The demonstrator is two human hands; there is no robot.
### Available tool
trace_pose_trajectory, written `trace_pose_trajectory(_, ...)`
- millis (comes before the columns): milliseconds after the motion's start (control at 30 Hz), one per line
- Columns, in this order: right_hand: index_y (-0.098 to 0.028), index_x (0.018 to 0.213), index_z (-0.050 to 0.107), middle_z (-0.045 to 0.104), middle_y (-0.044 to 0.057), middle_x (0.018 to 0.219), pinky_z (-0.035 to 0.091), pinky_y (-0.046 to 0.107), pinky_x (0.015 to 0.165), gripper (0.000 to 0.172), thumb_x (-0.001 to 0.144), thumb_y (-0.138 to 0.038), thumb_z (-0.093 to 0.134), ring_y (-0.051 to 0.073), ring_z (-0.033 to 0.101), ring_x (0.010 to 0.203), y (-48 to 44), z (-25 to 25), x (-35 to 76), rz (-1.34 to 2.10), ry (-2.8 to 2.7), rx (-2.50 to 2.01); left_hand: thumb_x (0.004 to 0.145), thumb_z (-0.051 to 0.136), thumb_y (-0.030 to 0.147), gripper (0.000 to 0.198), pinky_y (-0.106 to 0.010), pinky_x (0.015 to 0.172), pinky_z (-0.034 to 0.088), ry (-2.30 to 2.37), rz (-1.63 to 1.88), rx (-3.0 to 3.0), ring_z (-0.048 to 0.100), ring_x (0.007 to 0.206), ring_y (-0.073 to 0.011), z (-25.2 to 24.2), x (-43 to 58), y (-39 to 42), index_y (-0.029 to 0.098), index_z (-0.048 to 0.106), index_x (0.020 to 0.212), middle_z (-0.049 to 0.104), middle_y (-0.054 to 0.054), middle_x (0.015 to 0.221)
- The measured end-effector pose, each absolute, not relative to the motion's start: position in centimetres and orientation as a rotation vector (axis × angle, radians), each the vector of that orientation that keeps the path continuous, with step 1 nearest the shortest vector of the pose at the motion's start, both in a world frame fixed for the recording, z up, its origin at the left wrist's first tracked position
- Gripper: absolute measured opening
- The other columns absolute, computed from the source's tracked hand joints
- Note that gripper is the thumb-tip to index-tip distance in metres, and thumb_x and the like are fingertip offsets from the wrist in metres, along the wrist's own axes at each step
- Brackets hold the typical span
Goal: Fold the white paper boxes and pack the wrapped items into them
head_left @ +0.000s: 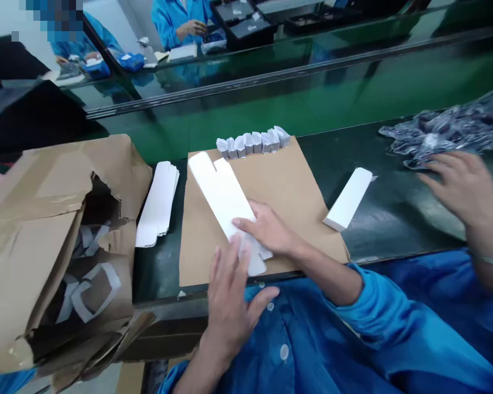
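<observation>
A long flat white carton [219, 191] lies slanted on a brown cardboard sheet [287, 180]. My right hand [271, 230] comes in from the right in a blue sleeve. It lies on the carton's near end with its fingers pressed together. My left hand [230, 306] rises from below, fingers spread, its fingertips just over the same end. A folded white box [348, 198] lies on the dark table to the right. A stack of flat white cartons [158, 202] lies to the left of the sheet.
A torn brown cardboard box [53, 235] with white scraps stands at the left. A row of small grey-white pieces [252, 142] lines the sheet's far edge. Another person's hand [464, 186] with a bracelet reaches toward plastic-bagged parts [447, 131]. Beyond runs a green conveyor [312, 93], with other workers behind it.
</observation>
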State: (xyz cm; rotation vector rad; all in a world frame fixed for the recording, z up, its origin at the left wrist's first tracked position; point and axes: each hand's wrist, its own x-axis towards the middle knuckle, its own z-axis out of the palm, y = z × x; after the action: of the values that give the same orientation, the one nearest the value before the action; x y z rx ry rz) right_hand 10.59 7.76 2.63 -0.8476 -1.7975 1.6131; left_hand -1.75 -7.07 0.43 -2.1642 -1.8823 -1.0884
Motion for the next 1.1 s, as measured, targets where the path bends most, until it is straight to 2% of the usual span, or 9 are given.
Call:
trace_pose_trajectory(100,-0.011,0.096,0.064,0.068,0.002,0.091,0.045,0.022,0.065,0.019,0.088,-0.028,0.065,0.013,0.06,0.077,9.7,5.1,14.8,1.745,-2.427,-0.477,0.088,0.062,0.051,0.058,-0.047,0.104,0.049,-2.235,-1.521,-1.947,0.057,0.127,-0.0287,3.1,-3.4,-7.3,0.023,0.053,0.138,0.061,-0.011,0.137)
trace_pose_trajectory(167,-0.013,0.1,0.065,0.07,0.003,0.092,0.046,0.023,0.066,0.016,0.093,-0.027,0.061,0.013,0.063,0.079,9.6,6.6,16.3,1.659,-2.756,-0.33,0.083,0.069,0.05,0.045,-0.038,0.085,0.057,-2.565,-1.619,-1.93,0.069,0.102,-0.0258,4.2,-5.3,-6.4,0.02,0.068,0.116,0.072,-0.009,0.114)
trace_pose_trajectory(267,-0.016,0.127,0.057,0.07,0.011,0.111,0.051,0.032,0.077,0.042,0.092,-0.037,0.064,0.022,0.067,0.095,7.4,7.3,16.7,0.905,-2.913,-0.613,0.078,0.074,0.048,0.036,-0.027,0.062,0.053,-2.876,-1.832,-1.816,0.067,0.074,-0.0183,3.8,-6.6,-4.8,0.017,0.075,0.095,0.073,-0.004,0.086)
trace_pose_trajectory(333,-0.009,0.139,0.046,0.065,0.019,0.12,0.053,0.042,0.084,0.068,0.086,-0.044,0.07,0.031,0.064,0.104,5.7,6.9,16.4,0.38,-2.88,-0.719,0.081,0.071,0.047,0.037,-0.025,0.061,0.052,-2.907,-2.156,-1.663,0.065,0.072,-0.0165,2.9,-6.5,-4.4,0.016,0.074,0.101,0.072,-0.004,0.084)
trace_pose_trajectory(400,-0.001,0.139,0.044,0.064,0.023,0.122,0.054,0.047,0.085,0.073,0.085,-0.043,0.07,0.034,0.063,0.104,4.6,6.2,16.3,0.126,-2.892,-0.633,0.082,0.069,0.045,0.041,-0.025,0.062,0.052,-2.93,-2.343,-1.728,0.065,0.072,-0.016,2.2,-6.5,-4.4,0.016,0.072,0.111,0.072,-0.005,0.085)
trace_pose_trajectory(600,0.002,0.135,0.045,0.061,0.024,0.126,0.053,0.046,0.09,0.057,0.093,-0.034,0.055,0.033,0.061,0.109,5.3,5.1,17.3,0.062,-2.864,-0.397,0.082,0.071,0.038,0.035,-0.017,0.051,0.042,-2.842,-1.712,-2.282,0.054,0.057,-0.0094,2.3,-8.5,-4.6,0.019,0.073,0.111,0.063,0.001,0.063)
trace_pose_trajectory(800,0.0,0.134,0.046,0.06,0.024,0.129,0.053,0.045,0.093,0.053,0.094,-0.033,0.053,0.031,0.059,0.114,5.7,5.4,17.3,0.105,-2.858,-0.346,0.084,0.069,0.037,0.029,-0.016,0.05,0.045,-2.717,-1.733,-2.236,0.058,0.058,-0.0084,2.0,-7.7,-4.3,0.021,0.075,0.108,0.072,-0.001,0.075)
trace_pose_trajectory(967,-0.003,0.123,0.054,0.069,0.02,0.112,0.057,0.042,0.085,0.033,0.095,-0.013,0.043,0.028,0.067,0.099,5.2,5.0,17.4,-0.054,-2.842,-0.413,0.085,0.064,0.019,0.015,-0.018,0.059,0.052,-2.573,-1.482,-2.129,0.067,0.068,-0.0104,2.8,-6.9,-4.2,0.023,0.077,0.09,0.076,0.0,0.084)
trace_pose_trajectory(1100,-0.005,0.123,0.054,0.071,0.018,0.109,0.059,0.039,0.075,0.035,0.097,-0.027,0.051,0.027,0.069,0.093,5.7,4.2,17.7,-0.106,-2.668,-0.665,0.091,0.062,0.03,0.033,-0.026,0.064,0.059,-2.387,-2.079,-1.923,0.072,0.076,-0.0155,2.8,-6.2,-4.7,0.027,0.065,0.123,0.076,-0.003,0.099)
